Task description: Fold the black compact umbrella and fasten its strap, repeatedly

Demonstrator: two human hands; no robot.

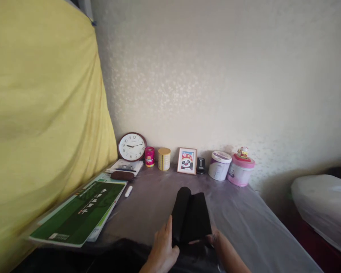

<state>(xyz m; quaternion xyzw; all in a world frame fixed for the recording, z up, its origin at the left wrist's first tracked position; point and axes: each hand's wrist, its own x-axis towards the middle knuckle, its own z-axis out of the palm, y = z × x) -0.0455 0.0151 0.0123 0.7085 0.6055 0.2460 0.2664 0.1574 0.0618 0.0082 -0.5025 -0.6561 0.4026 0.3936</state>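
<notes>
In the head view, a panda picture frame (187, 161) stands near the back edge of the grey tabletop (153, 204), whose soft-looking surface has a dull sheen. In front of the frame, toward the person, is a black folded piece (194, 218) with a rounded roll along its left side and a flat panel on its right; its material is unclear. The left hand (163, 248) grips its lower left edge, fingers along the side and thumb at the bottom corner. The right hand (215, 237) is against its lower right corner, blurred and partly hidden, so I cannot tell how far its fingers close.

Left of the frame stand a yellow-lidded canister (164, 159), a bright pink can (149, 156) and, farthest out, a round wall clock (132, 146). Left and forward of the frame lie a white booklet (122, 165), a dark brown glasses case (122, 175), a small white stick-like object (128, 191) and a green-covered book (85, 212) on other books. Right of the frame are a small black device (200, 166), a white-and-purple tub (219, 165) and a pink tub (241, 170) with a figurine (242, 152) on its lid.

Behind the frame rises a beige wall (216, 76) with a pale pattern. Far left of it hangs a yellow curtain (45, 94); far right sits a whitish plastic-covered bundle (324, 204).
</notes>
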